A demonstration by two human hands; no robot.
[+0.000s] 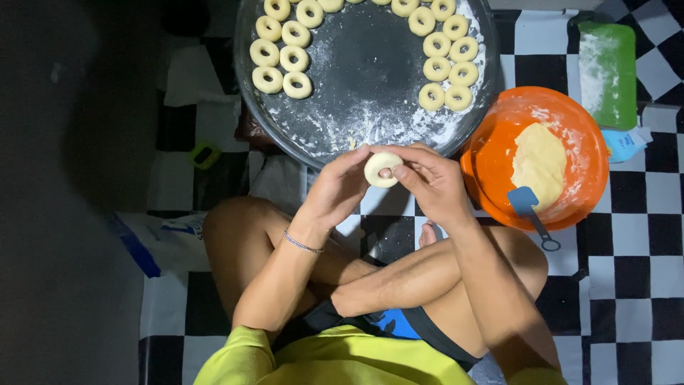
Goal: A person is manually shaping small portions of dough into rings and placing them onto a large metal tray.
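A small pale dough piece [379, 170] is pinched between both my hands just below a big round metal tray [363, 78]. My left hand [335, 189] grips it from the left. From the other side my right hand [431, 178] holds it, with a thumb pressed into its middle. Several ring-shaped dough pieces [281, 53] lie along the tray's left side and several more rings [445, 60] along its right side. Flour dusts the tray's dark middle. An orange bowl [581, 142] to the right holds a lump of dough [539, 162] and a blue scraper [529, 207].
I sit cross-legged on a black-and-white chequered floor [641, 271]. A green floured board [607, 71] lies at the far right, with a light blue packet [625, 144] below it. A white bag [167, 239] rests by my left knee. A small green object [205, 154] lies left of the tray.
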